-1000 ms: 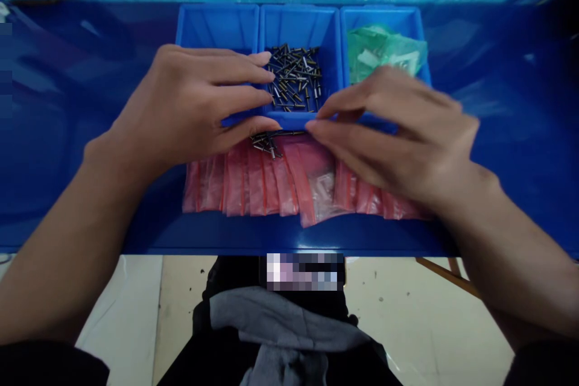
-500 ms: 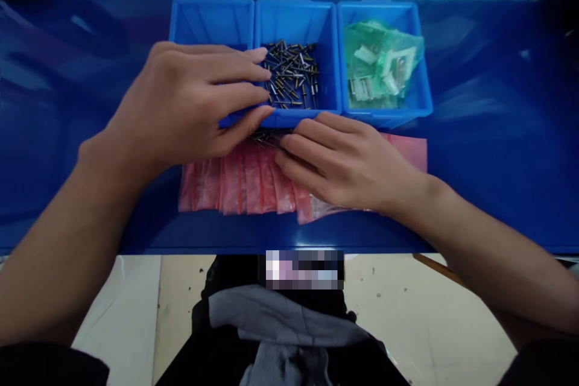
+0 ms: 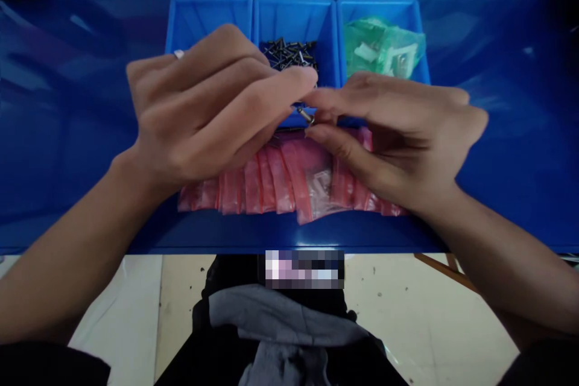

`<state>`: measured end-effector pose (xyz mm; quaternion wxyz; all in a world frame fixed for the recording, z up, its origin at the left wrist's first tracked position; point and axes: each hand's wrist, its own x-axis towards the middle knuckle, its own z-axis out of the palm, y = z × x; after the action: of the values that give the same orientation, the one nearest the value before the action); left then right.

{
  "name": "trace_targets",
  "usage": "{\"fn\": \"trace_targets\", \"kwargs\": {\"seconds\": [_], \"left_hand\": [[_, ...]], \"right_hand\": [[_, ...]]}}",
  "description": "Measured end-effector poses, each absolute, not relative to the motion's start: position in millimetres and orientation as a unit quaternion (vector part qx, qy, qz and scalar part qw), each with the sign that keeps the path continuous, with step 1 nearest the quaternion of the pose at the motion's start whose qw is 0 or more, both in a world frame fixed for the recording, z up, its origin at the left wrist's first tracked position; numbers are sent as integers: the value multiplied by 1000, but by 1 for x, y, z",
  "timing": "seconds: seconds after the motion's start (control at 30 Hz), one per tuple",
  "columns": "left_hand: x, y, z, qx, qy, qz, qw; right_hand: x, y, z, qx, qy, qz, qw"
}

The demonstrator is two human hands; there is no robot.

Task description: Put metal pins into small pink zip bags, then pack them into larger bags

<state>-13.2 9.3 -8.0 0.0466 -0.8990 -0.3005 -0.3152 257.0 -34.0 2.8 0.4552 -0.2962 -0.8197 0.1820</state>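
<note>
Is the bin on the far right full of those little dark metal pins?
No, the right bin holds a green plastic bag of pale parts; the dark metal pins lie in the middle bin.

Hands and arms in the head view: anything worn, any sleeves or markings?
Both hands, left hand and right hand, are bare, with no gloves. The forearms are uncovered down to dark sleeve edges at the frame's bottom corners. A pale ring-like band shows on one left finger. No watch or markings visible.

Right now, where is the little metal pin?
The metal pin is pinched between the fingertips of the left hand and right hand, above the pink bags.
</note>
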Motion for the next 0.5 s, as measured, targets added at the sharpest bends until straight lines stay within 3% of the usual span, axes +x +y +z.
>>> {"fn": "trace_targets", "kwargs": {"seconds": [0.13, 0.37, 0.5], "left_hand": [[-6, 11, -11, -904, -214, -339, 148], [-4, 6, 12, -925, -237, -283, 89], [-4, 0, 8, -909, -215, -325, 150]], "right_hand": [[250, -37, 1, -321, -750, 238, 527], [246, -39, 7, -330, -715, 263, 557], [249, -40, 8, -341, -723, 273, 536]]}}
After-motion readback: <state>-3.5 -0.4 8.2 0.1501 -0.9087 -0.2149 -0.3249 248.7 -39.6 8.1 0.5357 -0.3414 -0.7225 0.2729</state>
